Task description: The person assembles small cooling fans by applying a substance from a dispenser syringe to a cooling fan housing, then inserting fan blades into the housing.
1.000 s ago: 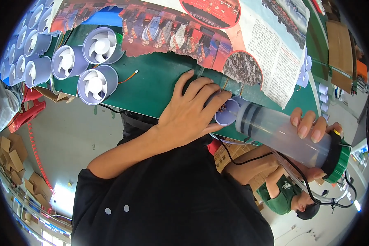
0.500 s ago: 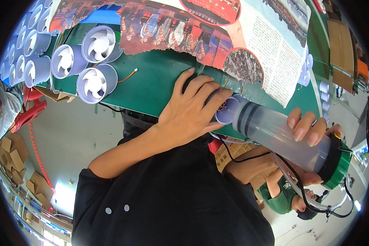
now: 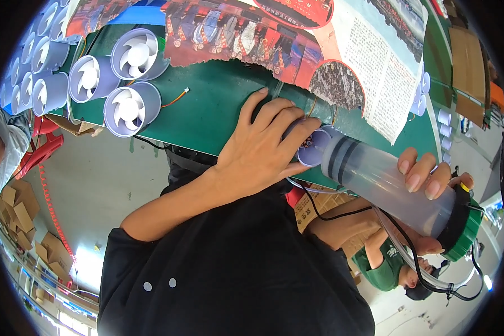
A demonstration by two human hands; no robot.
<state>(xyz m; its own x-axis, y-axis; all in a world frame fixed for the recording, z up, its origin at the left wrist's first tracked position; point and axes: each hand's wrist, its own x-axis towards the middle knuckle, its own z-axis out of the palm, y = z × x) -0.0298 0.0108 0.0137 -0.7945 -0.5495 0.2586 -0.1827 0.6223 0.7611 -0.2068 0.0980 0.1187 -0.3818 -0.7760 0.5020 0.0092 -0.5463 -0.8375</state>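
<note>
My left hand (image 3: 257, 140) is closed round a small pale-purple fan housing (image 3: 321, 141) at the front edge of the green table. Coppery parts show inside the housing's open end; the rest is behind my fingers. My right hand (image 3: 424, 175) grips a large translucent dispensing syringe (image 3: 369, 173) with dark bands near its front and a green cap (image 3: 469, 232) at its back. The syringe lies tilted, its front end right at the housing's opening. Its tip is hardly visible, and I cannot tell whether it touches the parts inside.
Three purple fan housings with white blades (image 3: 130, 109) stand left on the table (image 3: 207, 106), more stacked beyond. A torn printed sheet (image 3: 369, 78) covers the far side. A black cable (image 3: 409, 238) and clear tube trail from the syringe cap. Another person (image 3: 389, 263) is at the right.
The syringe, my right hand and the held housing have shifted very slightly to the right in the picture. The table and sheet have moved a little too, as the view shifted. Both grips stay the same.
</note>
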